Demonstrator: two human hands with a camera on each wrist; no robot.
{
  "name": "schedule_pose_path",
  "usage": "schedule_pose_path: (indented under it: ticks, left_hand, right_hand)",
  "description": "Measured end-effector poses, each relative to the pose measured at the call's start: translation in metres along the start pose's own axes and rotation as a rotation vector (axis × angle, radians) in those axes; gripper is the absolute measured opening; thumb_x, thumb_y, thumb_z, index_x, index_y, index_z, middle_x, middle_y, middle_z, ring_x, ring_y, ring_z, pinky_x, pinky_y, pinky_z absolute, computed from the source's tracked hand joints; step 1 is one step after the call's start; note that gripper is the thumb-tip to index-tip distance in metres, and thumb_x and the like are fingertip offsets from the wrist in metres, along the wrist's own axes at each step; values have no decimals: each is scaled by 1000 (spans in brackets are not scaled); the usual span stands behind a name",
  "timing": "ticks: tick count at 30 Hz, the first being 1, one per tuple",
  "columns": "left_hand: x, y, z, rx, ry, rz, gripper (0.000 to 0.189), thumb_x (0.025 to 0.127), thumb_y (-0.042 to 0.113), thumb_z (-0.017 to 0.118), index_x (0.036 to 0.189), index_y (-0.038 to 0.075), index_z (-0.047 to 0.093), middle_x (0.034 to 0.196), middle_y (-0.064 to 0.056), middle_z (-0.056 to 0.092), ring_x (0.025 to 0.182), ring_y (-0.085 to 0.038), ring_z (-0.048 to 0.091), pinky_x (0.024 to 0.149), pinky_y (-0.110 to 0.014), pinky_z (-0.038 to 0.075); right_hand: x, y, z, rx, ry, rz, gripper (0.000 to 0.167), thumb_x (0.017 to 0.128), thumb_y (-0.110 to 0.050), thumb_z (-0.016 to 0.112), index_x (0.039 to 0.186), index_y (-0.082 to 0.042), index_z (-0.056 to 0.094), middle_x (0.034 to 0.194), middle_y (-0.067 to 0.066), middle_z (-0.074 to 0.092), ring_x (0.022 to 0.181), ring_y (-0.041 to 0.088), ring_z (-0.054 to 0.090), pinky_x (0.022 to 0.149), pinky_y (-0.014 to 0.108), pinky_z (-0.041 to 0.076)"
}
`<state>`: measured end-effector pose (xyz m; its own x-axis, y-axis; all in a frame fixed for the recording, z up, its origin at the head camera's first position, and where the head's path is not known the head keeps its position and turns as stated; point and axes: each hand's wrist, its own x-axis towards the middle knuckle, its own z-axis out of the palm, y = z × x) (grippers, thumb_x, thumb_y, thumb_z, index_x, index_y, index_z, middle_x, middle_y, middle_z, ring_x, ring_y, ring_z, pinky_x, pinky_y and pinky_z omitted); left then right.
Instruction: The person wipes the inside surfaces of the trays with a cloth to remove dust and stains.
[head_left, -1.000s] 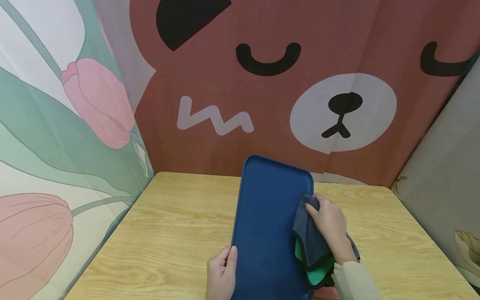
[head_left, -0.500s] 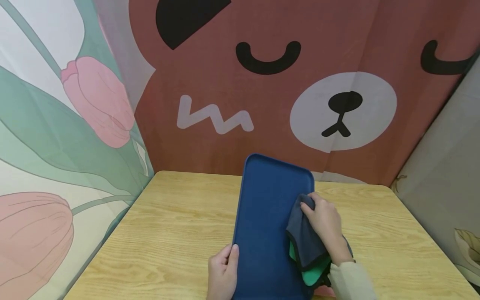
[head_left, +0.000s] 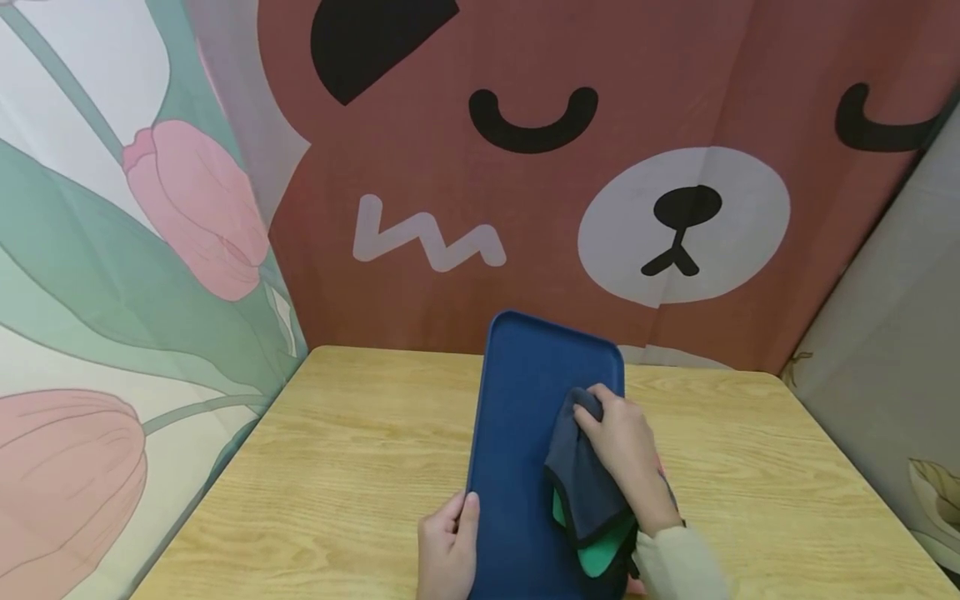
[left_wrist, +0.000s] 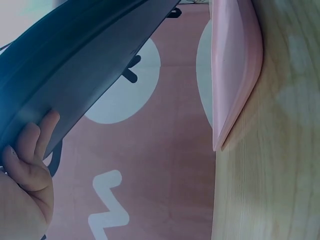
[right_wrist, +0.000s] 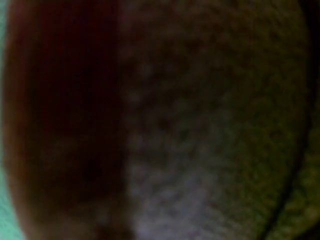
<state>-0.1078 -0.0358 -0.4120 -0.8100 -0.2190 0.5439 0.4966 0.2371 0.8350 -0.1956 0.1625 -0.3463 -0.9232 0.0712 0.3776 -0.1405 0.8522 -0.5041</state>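
A blue rectangular tray (head_left: 513, 433) is held up at a slant over the table, its inner face toward me. My left hand (head_left: 447, 546) grips its left rim, thumb on the near side. In the left wrist view, fingers (left_wrist: 47, 132) lie against the underside of the tray (left_wrist: 95, 65). With my right hand (head_left: 626, 446) I pinch a bunched cloth (head_left: 585, 479), grey-blue with a green reverse and black edging. The cloth lies over the right half of the tray's face. Dark, blurred fabric (right_wrist: 190, 140) fills the right wrist view.
Below the tray, a pink shallow tray-like piece (left_wrist: 237, 65) rests on the wooden table (head_left: 360, 467); the blue tray and cloth mostly hide it in the head view. A bear-print curtain (head_left: 420, 300) hangs behind the table, with a floral one (head_left: 202, 350) at left.
My right hand has slid the cloth leftward across the tray's face, from near the right rim toward the middle. The left hand and the tray have hardly moved.
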Motion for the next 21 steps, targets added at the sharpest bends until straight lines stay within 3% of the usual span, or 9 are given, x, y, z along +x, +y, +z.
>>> schedule_pose_path:
  ticks: [5, 9, 12, 17, 21]
  left_hand:
    - [0, 9, 0, 16, -10, -31, 17, 86, -7, 50, 77, -4, 64, 48, 8, 41, 43, 4, 36, 36, -16, 33]
    - [0, 8, 0, 20, -17, -11, 16, 85, -11, 50, 79, -8, 64, 47, 3, 44, 44, 3, 37, 36, -16, 33]
    - [-2, -2, 0, 10, -39, -51, 17, 89, -4, 49, 81, -6, 65, 48, 3, 45, 43, 0, 40, 36, -17, 35]
    - [-2, 0, 0, 7, -57, -147, 22, 92, 6, 48, 80, -2, 65, 48, 9, 39, 41, 1, 35, 36, -17, 32]
    - [-2, 1, 0, 22, -57, -169, 22, 92, 6, 48, 80, -1, 65, 49, 11, 34, 41, 1, 30, 36, -17, 27]
  right_hand:
    - [-1, -10, 4, 15, 24, -32, 22, 82, -18, 62, 98, -3, 61, 85, 17, 62, 65, 26, 52, 57, 39, 42]
    - [-2, -18, 6, 43, 15, -31, 22, 82, -19, 62, 98, -5, 61, 86, 16, 62, 64, 24, 52, 55, 37, 41]
    - [-4, -23, 8, 60, 10, -47, 21, 82, -18, 62, 98, -5, 62, 88, 15, 62, 66, 24, 54, 57, 38, 43]
    - [-9, -32, 13, 86, 23, -82, 19, 81, -18, 63, 97, -7, 62, 90, 13, 63, 71, 24, 56, 61, 40, 46]
    - [-12, -40, 15, 100, 39, -118, 18, 80, -17, 64, 96, -7, 63, 89, 12, 63, 69, 23, 56, 58, 38, 46]
